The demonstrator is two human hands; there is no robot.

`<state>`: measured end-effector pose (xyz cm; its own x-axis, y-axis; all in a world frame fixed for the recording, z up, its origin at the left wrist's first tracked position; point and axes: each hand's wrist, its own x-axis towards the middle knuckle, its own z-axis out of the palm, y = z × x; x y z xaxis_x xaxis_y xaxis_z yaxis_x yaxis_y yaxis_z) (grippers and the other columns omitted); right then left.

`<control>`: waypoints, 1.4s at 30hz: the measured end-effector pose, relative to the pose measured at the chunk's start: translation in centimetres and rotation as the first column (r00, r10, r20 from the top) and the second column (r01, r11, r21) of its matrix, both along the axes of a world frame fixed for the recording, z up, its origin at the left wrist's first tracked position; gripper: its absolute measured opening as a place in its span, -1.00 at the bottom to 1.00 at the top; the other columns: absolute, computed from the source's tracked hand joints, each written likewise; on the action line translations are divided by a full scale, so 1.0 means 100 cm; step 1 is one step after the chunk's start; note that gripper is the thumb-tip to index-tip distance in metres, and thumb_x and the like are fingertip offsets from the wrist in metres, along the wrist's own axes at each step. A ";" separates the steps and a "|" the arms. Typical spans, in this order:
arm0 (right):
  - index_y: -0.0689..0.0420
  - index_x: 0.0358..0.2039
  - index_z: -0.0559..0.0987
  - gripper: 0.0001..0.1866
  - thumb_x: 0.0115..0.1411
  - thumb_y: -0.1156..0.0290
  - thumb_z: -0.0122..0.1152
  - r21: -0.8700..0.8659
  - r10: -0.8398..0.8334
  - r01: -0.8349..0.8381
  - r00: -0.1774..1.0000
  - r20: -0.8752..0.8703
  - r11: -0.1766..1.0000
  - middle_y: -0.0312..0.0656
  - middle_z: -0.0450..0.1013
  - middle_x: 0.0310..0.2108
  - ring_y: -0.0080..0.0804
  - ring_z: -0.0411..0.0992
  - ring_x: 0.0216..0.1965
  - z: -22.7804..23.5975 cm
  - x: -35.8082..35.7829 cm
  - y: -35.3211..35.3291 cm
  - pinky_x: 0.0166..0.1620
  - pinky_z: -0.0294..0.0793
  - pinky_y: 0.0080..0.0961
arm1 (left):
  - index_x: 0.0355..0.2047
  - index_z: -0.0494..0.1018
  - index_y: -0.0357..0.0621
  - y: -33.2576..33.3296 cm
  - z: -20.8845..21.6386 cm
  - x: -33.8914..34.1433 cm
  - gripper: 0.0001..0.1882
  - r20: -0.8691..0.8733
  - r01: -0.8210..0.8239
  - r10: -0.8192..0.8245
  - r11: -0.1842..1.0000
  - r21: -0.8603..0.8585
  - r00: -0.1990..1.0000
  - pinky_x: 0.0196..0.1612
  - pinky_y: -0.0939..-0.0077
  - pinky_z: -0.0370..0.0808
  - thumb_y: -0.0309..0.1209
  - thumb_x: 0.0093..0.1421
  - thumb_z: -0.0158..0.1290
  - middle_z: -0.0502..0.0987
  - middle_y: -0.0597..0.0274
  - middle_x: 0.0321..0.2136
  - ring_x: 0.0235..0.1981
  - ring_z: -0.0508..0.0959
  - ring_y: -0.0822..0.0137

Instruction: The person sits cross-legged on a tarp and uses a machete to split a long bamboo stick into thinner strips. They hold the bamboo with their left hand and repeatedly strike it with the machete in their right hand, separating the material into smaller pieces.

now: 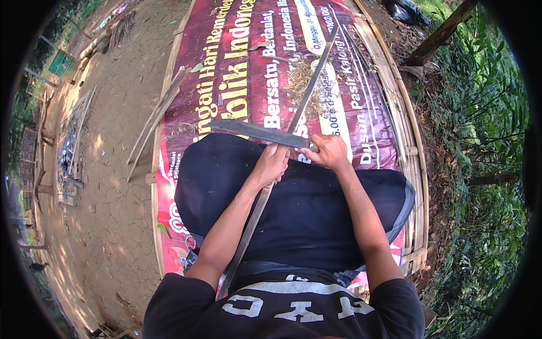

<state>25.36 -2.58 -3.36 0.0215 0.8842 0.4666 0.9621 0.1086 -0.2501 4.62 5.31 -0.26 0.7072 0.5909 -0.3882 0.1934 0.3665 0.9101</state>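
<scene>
My right hand (328, 151) is closed round the handle of a machete (254, 132). Its broad dark blade points left, lying across a long thin bamboo strip (310, 88) just above my left hand. That strip runs slantwise from my waist, over my lap, to the far side of the banner. Wrapped round the strip, my left hand (272, 164) is closed close beneath the blade. Pale curled shavings (310, 85) lie in a heap on the banner beside the strip. The handle is mostly hidden in my right fist.
I sit on a bamboo platform (416, 226) covered by a dark red printed banner (192, 113). Several split strips (161, 116) stick out over its left edge. More thin strips lie along the right. Cracked bare earth (118, 186) is at left, green plants (480, 226) at right, a wooden post (440, 34) far right.
</scene>
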 end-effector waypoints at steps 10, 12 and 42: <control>0.39 -0.58 0.51 -0.28 0.38 -0.11 -0.01 -0.127 -0.579 0.603 0.654 -0.487 0.788 0.14 0.34 -0.71 -0.01 0.31 -0.65 -0.023 0.100 -0.015 -0.45 0.24 -0.09 | -0.39 0.25 -0.10 0.011 -0.002 -0.010 -0.54 0.118 -0.041 0.049 0.997 -0.072 0.992 -0.82 0.64 0.19 -0.04 0.51 -0.35 0.21 0.41 -0.77 -0.85 0.22 0.56; 0.39 -0.59 0.47 -0.32 0.41 -0.03 -0.01 -0.080 -0.495 0.564 0.636 -0.592 0.822 -0.01 0.25 -0.76 -0.28 0.15 -0.67 -0.017 0.080 -0.009 -0.48 0.17 -0.16 | -0.38 0.27 -0.09 0.017 -0.009 -0.003 -0.56 0.165 -0.061 0.080 0.991 -0.119 0.983 -0.81 0.62 0.24 -0.05 0.50 -0.34 0.27 0.37 -0.76 -0.83 0.29 0.53; 0.22 -0.60 0.57 -0.41 0.24 -0.11 0.21 -0.277 -0.309 0.185 0.797 -0.519 0.943 -0.03 0.35 -0.76 -0.04 0.38 -0.69 -0.001 0.008 -0.001 -0.52 0.33 -0.19 | 0.13 0.31 -0.20 0.019 -0.015 -0.006 -0.57 0.351 0.064 0.119 0.881 -0.468 0.929 -0.80 0.72 0.23 -0.12 0.49 -0.18 0.58 0.10 -0.17 -0.74 0.30 0.58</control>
<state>26.21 -2.73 -3.50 0.4493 0.8852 0.1210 0.6430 -0.2264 -0.7316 4.00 7.19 -1.78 0.8363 0.4273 -0.3435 -0.1287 0.7621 0.6346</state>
